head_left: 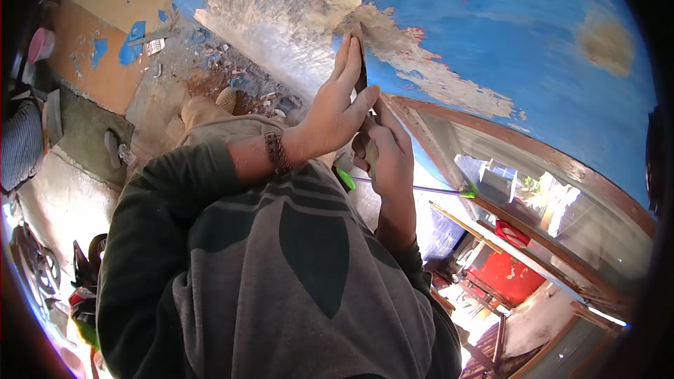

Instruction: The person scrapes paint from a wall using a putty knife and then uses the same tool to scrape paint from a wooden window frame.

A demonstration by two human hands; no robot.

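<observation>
My right hand (390, 154) is closed round the handle of a scraper (363, 74), whose dark, narrow blade shows nearly edge-on. Its tip meets the blue wall (456, 21) at the border of a bare, pale patch (281, 0) where the paint is gone. Stretched fingers of my left hand (330, 109) lie flat along the blade, close to its tip; the thumb reaches toward the handle. A brown bracelet (276, 153) circles the left wrist. Most of the handle is hidden by my right fingers.
Paint flakes and rubble (246, 74) litter the floor along the wall's foot. Blue scraps (132, 42) lie on an orange-brown board (91, 49), near a pink container (41, 45). A wood-framed window (533, 182) adjoins the wall on the right. A red panel (509, 277) stands farther down.
</observation>
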